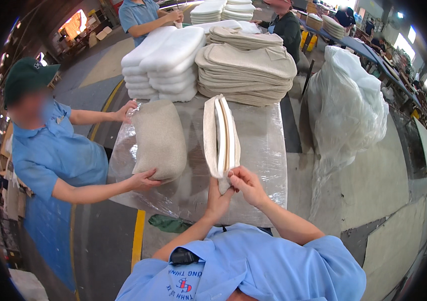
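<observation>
Centrally, on worktop (263, 150): beige cover (220, 135), near end pinched by left hand (218, 200) and right hand (246, 183); cover stack (248, 75) beyond.

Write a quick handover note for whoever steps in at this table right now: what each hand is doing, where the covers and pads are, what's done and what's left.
Left hand: grips the near end of the beige fabric cover, standing on edge on the plastic-covered table.
Right hand: pinches the cover's open near edge, beside the white foam pad showing inside.
Done: one stuffed beige cushion lies to the left, under a co-worker's hands.
Left: this cover's near end looks open; a stack of white foam pads and a stack of flat beige covers wait at the far end.
</observation>
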{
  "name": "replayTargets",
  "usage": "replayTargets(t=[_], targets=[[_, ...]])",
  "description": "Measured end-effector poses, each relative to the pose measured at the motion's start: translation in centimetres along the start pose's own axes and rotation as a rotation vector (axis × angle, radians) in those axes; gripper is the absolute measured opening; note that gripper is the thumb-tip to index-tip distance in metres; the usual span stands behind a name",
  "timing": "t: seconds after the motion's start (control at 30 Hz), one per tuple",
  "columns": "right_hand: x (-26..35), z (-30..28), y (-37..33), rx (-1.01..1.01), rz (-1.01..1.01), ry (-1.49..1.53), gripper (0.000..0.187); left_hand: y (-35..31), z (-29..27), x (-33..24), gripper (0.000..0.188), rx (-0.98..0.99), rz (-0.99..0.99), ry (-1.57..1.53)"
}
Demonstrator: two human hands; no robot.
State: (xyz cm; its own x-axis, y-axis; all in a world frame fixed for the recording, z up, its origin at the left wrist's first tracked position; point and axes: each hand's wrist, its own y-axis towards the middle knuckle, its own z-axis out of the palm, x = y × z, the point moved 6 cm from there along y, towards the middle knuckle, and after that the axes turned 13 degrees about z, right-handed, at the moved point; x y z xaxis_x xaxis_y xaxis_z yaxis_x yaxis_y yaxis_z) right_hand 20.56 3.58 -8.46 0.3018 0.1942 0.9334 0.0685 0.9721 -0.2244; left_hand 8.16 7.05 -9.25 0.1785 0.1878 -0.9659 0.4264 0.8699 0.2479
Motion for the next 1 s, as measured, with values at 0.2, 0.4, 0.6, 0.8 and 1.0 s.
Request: replayTargets(t=[0.2, 0.4, 0.6, 0.8, 1.0], targets=[[-3.9, -0.5, -0.1, 0.079, 0.159, 0.139, 0.023, -3.6, -1.4, 3.2, 0.063, 0.073, -0.004, 0.308], [-4.3, -8.3, 5.4, -0.396, 0.281, 0.377, 0.057, -1.8, 0.9, 0.7, 0.078, 0.194, 0.203, 0.4], [-5.3, -12.3, 6.3, -0.141, 0.33, 0.896, 0.084, -2.1, 5.2, 0.7, 0.085, 0.889, 0.343, 1.031], [-8.2, -21.6, 0.1, -0.904, 0.331, 0.255, 0.066, 0.3, -1.8, 4.0, 0.059, 0.511, 0.089, 0.493], [-5.4, -18.7, 4.0, -1.064, 0.281, -0.313, 0.08, 2.8, -6.0, 11.5, 0.07, 0.315, -0.744, 0.199]])
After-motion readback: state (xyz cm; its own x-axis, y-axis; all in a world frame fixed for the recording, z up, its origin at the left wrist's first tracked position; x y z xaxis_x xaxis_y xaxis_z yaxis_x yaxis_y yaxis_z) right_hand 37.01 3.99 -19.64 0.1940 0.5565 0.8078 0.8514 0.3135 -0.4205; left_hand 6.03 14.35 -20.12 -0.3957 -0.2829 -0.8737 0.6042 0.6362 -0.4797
